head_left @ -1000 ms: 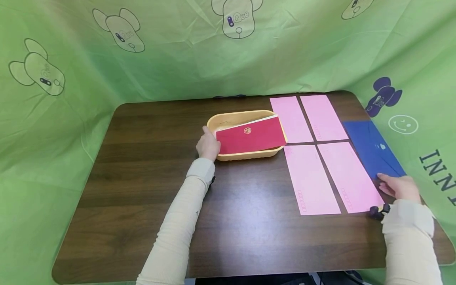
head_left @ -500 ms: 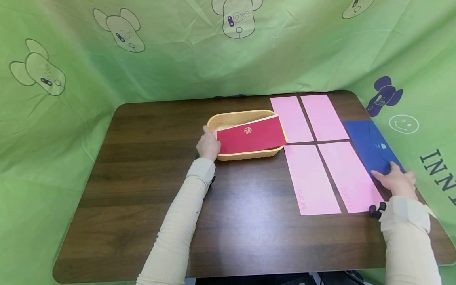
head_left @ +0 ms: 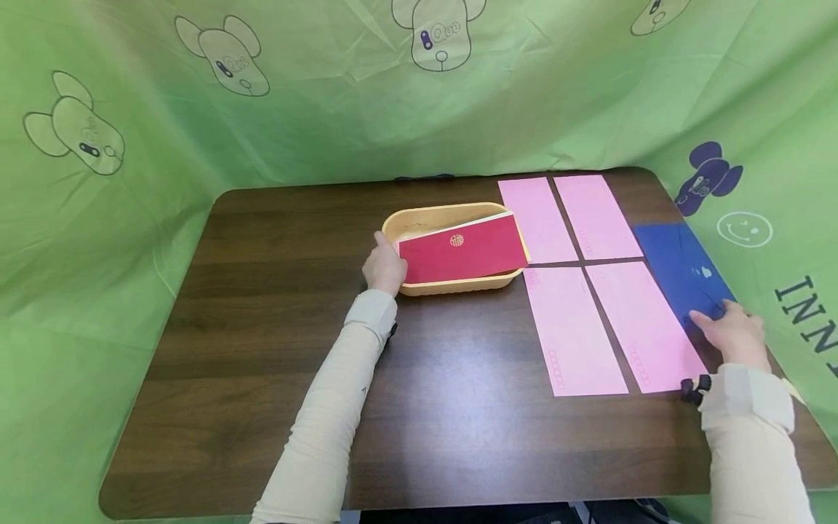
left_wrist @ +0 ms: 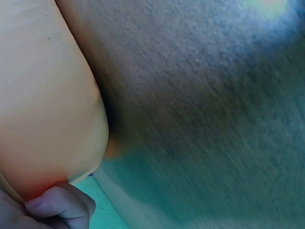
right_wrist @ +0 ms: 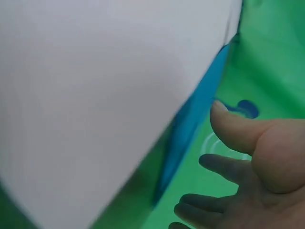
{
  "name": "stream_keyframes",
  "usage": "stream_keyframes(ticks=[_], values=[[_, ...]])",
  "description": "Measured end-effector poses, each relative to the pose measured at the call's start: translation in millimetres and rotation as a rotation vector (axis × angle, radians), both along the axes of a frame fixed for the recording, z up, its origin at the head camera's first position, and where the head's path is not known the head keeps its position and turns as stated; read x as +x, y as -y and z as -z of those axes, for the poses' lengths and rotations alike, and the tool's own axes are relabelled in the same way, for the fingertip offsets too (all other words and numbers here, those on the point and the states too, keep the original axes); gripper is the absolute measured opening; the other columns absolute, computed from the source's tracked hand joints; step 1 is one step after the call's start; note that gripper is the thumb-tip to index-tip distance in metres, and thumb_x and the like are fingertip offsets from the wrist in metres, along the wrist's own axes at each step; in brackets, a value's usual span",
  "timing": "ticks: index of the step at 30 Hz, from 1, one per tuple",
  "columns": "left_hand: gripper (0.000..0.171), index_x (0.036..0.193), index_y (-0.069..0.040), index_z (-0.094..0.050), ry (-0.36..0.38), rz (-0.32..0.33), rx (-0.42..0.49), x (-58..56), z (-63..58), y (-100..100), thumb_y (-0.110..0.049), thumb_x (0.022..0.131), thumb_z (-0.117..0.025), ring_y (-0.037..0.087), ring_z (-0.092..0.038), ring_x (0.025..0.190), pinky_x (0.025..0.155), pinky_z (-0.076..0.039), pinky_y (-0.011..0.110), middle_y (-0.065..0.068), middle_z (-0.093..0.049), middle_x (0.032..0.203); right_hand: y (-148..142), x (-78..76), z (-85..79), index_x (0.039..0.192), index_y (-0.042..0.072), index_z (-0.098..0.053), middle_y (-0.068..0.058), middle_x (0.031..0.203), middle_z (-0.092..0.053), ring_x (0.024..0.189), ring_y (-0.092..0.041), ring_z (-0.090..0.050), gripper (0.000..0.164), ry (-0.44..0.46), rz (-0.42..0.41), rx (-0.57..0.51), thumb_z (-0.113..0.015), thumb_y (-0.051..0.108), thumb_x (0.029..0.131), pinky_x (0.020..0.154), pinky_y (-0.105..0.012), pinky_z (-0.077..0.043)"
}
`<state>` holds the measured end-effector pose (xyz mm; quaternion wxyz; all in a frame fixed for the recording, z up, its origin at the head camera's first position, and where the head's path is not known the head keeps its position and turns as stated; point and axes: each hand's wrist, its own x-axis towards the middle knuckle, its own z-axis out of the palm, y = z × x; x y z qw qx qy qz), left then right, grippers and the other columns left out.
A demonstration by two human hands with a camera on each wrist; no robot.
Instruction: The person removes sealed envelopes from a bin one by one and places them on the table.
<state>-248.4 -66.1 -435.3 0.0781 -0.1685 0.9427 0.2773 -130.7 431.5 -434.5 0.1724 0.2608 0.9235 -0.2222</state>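
The spread right hand point(head_left: 732, 333) partly hides the blue sheet point(head_left: 681, 262). The left hand point(head_left: 384, 267) grips the yellow tub point(head_left: 461, 288) at nine o'clock.

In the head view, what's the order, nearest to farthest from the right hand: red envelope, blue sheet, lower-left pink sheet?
From the right hand:
1. Blue sheet, just ahead.
2. Lower-left pink sheet, off to its left.
3. Red envelope, farther left, in the basket.

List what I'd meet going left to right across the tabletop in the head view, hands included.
Left hand → tan basket holding a red envelope → left pair of pink sheets → right pair of pink sheets → blue sheet → right hand.
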Motion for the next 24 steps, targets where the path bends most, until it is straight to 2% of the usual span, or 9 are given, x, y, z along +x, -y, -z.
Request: stream_keyframes(ticks=[4,7,11,16,18,20,24], values=[[0.058,0.136,-0.009,-0.024,-0.002,-0.005,0.000,0.0,0.1,-0.9,-0.019,0.090,-0.058,0.032,-0.067,0.096,0.082,-0.052,0.045,0.017,-0.067,0.103,13.2,-8.5,-10.9,0.146,-0.012,-0.009,-0.046,0.143,-0.012,0.133,-0.062,-0.011,0.073,-0.121,-0.026,0.020,-0.030,0.041,0.100,0.104,-0.069,-0.021],[0.057,0.136,-0.008,-0.025,-0.003,-0.004,0.000,0.1,0.4,-1.3,-0.018,0.090,-0.057,0.032,-0.067,0.096,0.082,-0.052,0.045,0.017,-0.067,0.103,34.3,-19.9,-19.3,0.144,-0.012,-0.020,-0.045,0.142,-0.020,0.131,-0.062,-0.019,0.066,-0.220,-0.069,0.008,-0.030,0.037,0.101,0.104,-0.067,-0.022],[0.057,0.136,-0.008,-0.025,0.000,-0.005,0.001,0.7,0.5,-0.9,-0.019,0.090,-0.057,0.032,-0.067,0.097,0.083,-0.052,0.044,0.017,-0.067,0.105,76.4,-39.7,-24.7,0.137,-0.011,-0.038,-0.040,0.135,-0.040,0.123,-0.058,-0.037,0.057,-0.359,-0.130,-0.034,-0.033,0.033,0.101,0.101,-0.063,-0.030],[0.056,0.136,-0.008,-0.025,0.006,-0.005,0.004,1.4,0.1,0.3,-0.019,0.090,-0.057,0.032,-0.066,0.097,0.084,-0.051,0.045,0.017,-0.067,0.105,140.6,-62.2,-25.2,0.127,-0.007,-0.053,-0.033,0.117,-0.059,0.108,-0.048,-0.055,0.047,-0.466,-0.191,-0.100,-0.037,0.029,0.101,0.091,-0.055,-0.041],[0.057,0.136,-0.008,-0.025,0.006,-0.002,0.007,1.6,-0.2,0.5,-0.019,0.090,-0.057,0.033,-0.066,0.098,0.084,-0.051,0.045,0.018,-0.067,0.106,163.7,-69.0,-24.2,0.123,-0.007,-0.056,-0.031,0.108,-0.063,0.099,-0.045,-0.060,0.043,-0.495,-0.221,-0.140,-0.039,0.025,0.101,0.083,-0.048,-0.046],[0.057,0.136,-0.008,-0.025,0.004,0.000,0.008,1.5,-0.3,0.3,-0.019,0.090,-0.057,0.033,-0.066,0.098,0.084,-0.051,0.045,0.018,-0.067,0.106,183.7,-75.3,-22.4,0.119,-0.008,-0.059,-0.029,0.100,-0.067,0.089,-0.038,-0.066,0.038,-0.513,-0.249,-0.180,-0.041,0.021,0.101,0.075,-0.036,-0.049],[0.057,0.135,-0.009,-0.025,-0.002,0.000,0.007,1.0,-0.2,-0.8,-0.019,0.090,-0.057,0.032,-0.066,0.097,0.083,-0.051,0.045,0.017,-0.067,0.106,209.3,-87.4,-15.5,0.116,-0.009,-0.062,-0.028,0.094,-0.069,0.066,-0.019,-0.068,0.035,-0.496,-0.266,-0.251,-0.044,0.017,0.101,0.059,-0.016,-0.046]])
